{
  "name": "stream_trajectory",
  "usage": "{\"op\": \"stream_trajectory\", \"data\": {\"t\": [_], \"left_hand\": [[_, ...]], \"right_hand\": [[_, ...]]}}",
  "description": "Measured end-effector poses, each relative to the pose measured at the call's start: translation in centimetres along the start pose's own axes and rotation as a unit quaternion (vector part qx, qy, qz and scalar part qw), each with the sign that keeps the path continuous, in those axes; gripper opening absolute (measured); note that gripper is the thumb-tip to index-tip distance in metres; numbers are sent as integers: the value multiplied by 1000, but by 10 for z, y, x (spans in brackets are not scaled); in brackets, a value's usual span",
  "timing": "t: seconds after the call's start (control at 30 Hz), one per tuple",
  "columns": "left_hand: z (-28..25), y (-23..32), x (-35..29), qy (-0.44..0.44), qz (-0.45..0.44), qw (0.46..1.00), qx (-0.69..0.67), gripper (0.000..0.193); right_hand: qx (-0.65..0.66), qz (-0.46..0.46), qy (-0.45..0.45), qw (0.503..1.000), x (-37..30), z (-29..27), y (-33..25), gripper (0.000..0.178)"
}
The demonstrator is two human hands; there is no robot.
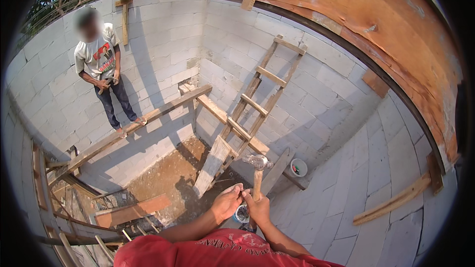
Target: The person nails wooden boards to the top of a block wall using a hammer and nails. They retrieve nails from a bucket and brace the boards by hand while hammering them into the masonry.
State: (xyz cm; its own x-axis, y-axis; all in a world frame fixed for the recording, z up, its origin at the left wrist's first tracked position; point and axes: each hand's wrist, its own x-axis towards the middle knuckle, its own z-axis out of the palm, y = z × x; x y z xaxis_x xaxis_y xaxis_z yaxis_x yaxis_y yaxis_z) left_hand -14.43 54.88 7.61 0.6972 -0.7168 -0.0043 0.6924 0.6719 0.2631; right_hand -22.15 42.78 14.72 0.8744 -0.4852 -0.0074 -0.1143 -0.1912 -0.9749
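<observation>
A hammer (258, 183) with a wooden handle and metal head stands upright in my right hand (258, 211), whose fingers wrap round the lower handle. Close beside it, my left hand (227, 203) has its fingers pinched together near my right thumb. Whatever lies between those fingertips is too small to make out. Below my hands, partly hidden by them, is a small bucket (241, 213) with dark contents.
A wooden ladder (270, 75) leans on the grey block wall (316, 94). Someone else (101, 57) stands on a plank (170, 105) at left, holding a tool. A white bucket (298, 168) sits at right. An orange-brown panel (346, 0) arches overhead; boards lie below.
</observation>
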Motion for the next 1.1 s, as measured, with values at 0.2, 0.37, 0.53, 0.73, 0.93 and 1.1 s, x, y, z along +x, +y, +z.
{"op": "stream_trajectory", "data": {"t": [0.2,0.37,0.53,0.73,0.93,1.1], "left_hand": [[20,10,3,85,9,938,336,23],[71,49,11,-94,199,631,744,17],[143,99,81,-148,349,568,731,12],[368,210,193,-114,571,628,516,16],[447,246,266,-163,731,462,475,11],[449,232,283,-185,743,479,429,8]], "right_hand": [[70,46,1,996,4,-13,-16,24],[40,50,20,998,4,-23,-25,23],[98,-46,46,993,14,-42,-65,40],[144,-210,88,963,17,-95,-128,51],[124,-341,104,926,11,-112,-188,43],[-60,-449,149,879,46,-131,-248,44]]}}
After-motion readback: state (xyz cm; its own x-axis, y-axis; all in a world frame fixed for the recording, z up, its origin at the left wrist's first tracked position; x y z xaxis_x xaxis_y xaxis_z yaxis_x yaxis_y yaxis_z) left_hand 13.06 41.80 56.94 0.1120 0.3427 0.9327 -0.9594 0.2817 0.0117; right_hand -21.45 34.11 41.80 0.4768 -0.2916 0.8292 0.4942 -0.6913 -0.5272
